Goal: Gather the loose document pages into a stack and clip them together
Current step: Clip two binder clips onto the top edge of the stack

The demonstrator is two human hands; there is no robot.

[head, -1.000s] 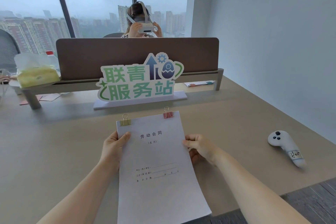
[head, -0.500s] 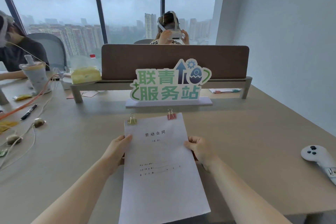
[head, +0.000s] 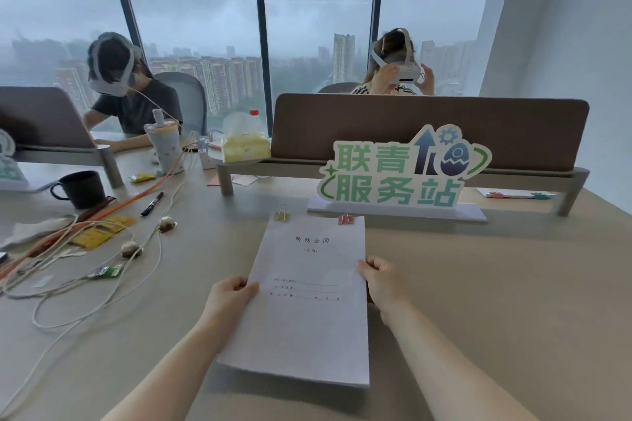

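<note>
Beyond your stack, a green sign (head: 403,171) stands before a brown desk divider (head: 431,130). To the left lie a dark mug (head: 82,189), a black pen (head: 152,203) and loose white cables (head: 102,287) on the table (head: 496,284); nothing blocks the papers. Your left hand (head: 229,297) grips the left edge of the document stack (head: 307,301), thumb on top; your right hand (head: 381,280) grips the right edge, fingers curled round it. A yellow binder clip (head: 282,215) and a pink binder clip (head: 345,218) sit on the top edge. Compared with a second ago, the view has swung left, revealing the cluttered left side; your grip on the stack is unchanged.
</note>
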